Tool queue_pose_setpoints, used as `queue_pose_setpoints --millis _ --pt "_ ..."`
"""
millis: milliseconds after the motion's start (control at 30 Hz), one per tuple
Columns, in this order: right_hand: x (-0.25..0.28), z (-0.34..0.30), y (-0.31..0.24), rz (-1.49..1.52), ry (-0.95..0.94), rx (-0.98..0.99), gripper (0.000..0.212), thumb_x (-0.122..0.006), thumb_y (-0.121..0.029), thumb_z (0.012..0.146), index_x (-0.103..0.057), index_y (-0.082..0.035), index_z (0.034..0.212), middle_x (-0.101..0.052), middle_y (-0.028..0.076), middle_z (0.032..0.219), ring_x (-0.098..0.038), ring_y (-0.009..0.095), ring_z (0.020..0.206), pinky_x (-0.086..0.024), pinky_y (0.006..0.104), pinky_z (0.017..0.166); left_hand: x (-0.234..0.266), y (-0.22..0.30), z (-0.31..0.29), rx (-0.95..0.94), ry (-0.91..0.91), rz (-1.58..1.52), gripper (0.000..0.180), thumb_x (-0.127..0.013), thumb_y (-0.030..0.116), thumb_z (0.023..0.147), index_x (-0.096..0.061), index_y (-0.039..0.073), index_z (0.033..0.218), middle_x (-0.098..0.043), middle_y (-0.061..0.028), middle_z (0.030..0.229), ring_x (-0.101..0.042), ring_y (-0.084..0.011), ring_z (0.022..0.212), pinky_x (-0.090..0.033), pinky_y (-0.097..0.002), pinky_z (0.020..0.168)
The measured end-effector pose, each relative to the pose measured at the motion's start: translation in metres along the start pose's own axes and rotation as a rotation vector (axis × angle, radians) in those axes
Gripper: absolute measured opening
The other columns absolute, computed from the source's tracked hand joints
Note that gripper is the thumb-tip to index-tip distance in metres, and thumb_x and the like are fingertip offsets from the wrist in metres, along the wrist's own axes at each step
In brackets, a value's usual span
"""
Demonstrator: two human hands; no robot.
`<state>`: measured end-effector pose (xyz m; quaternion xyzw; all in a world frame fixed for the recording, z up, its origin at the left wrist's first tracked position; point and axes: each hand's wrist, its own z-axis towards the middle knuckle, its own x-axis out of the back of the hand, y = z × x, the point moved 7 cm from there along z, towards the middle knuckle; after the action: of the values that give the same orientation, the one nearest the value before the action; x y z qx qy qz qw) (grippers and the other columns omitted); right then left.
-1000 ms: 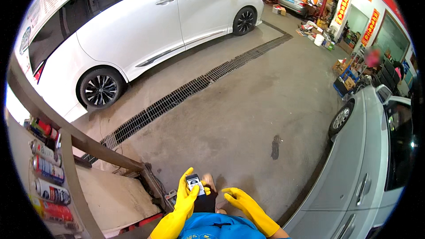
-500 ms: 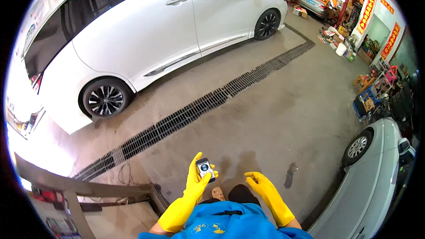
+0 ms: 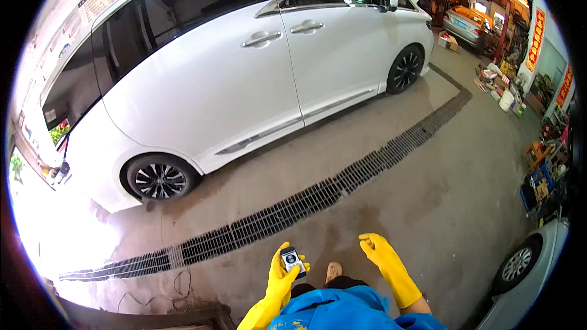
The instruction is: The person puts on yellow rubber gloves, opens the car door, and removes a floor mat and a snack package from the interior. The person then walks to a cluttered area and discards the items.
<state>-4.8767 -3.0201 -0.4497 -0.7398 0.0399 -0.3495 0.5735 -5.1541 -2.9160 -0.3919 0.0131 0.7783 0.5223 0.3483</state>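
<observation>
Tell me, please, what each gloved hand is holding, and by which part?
The left hand holds a small dark phone-like device by its lower end, fingers wrapped around it. The right hand holds nothing.

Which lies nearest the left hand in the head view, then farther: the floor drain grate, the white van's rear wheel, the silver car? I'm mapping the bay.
1. Drain grate, just ahead.
2. Rear wheel, ahead-left.
3. Silver car, far ahead-right.
</observation>
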Motion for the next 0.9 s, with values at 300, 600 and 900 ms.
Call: queue_pose_setpoints --millis 300,600,900 --pt "-0.029 0.287 -0.107 -0.001 -0.031 0.448 0.029 -0.068 -0.015 0.08 -0.066 -0.008 0.108 -0.067 0.01 0.083 -0.06 0.02 0.065 -0.05 0.0303 0.061 -0.004 0.041 0.191 -0.065 0.112 0.026 0.064 -0.056 -0.009 0.084 -0.031 0.005 0.141 -0.06 -0.018 0.111 -0.064 -0.0267 0.097 -0.051 -0.0393 0.091" --pt "-0.051 0.493 -0.209 -0.164 -0.006 0.536 0.034 -0.069 -0.01 0.079 -0.063 -0.009 0.112 -0.066 0.01 0.095 -0.059 0.02 0.072 -0.05 0.032 0.069 0.021 0.109 0.407 -0.11 0.045 0.071 0.062 -0.054 -0.007 0.086 -0.031 0.007 0.142 -0.059 -0.0152 0.114 -0.062 -0.0223 0.099 -0.051 -0.0353 0.091" --pt "-0.039 0.698 -0.289 -0.382 0.061 0.759 0.042 -0.069 -0.022 0.08 -0.059 -0.008 0.118 -0.065 0.015 0.106 -0.06 0.034 0.095 -0.048 0.041 0.086 0.028 0.182 0.552 -0.103 0.013 0.232 0.061 -0.053 -0.008 0.086 -0.032 0.007 0.142 -0.058 -0.017 0.113 -0.063 -0.0234 0.098 -0.051 -0.0363 0.089"
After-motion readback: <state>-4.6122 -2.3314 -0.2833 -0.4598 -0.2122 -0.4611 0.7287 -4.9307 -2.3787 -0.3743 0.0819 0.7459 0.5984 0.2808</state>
